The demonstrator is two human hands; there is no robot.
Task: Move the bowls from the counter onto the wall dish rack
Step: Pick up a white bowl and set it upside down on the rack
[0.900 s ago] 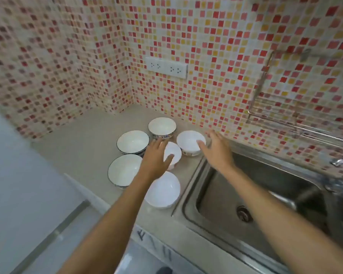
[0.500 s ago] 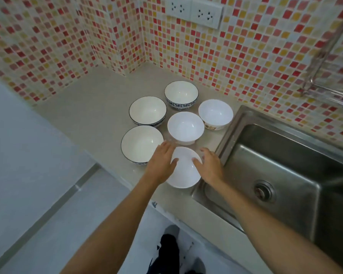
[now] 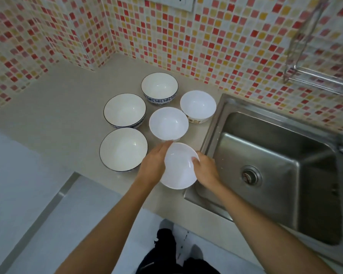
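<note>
Both hands on the nearest plain white bowl (image 3: 179, 167), at the front edge of the surface (image 3: 67, 107), just beside the sink (image 3: 275, 165). Left hand (image 3: 153, 165) wraps the bowl's left rim, fingers closed on it. Right hand (image 3: 205, 171) grips the right rim, thumb hooked over the edge into the bowl. Bowl looks tilted slightly toward the camera; cannot tell if it's off the surface or touching it.

Five other bowls sit upright on the surface behind it:
- small white bowl (image 3: 168, 123) directly behind the held one, rims nearly touching
- white bowl with a patterned base (image 3: 198, 106) to its right, near the sink edge
- blue-patterned bowl (image 3: 159, 88) furthest back, close to the wall
- two wider dark-rimmed bowls on the left: back one (image 3: 124, 110), front one (image 3: 123, 149), just beside each other

Wall dish rack (image 3: 315, 76) is upper right, metal wire, mounted on the mosaic tile wall (image 3: 226, 46) above the sink, partly cut off by the frame and blurred. No bowls visible on the part in view. Sink drain (image 3: 250, 176) is visible in the basin. Wall socket (image 3: 174, 2) at top edge.
</note>
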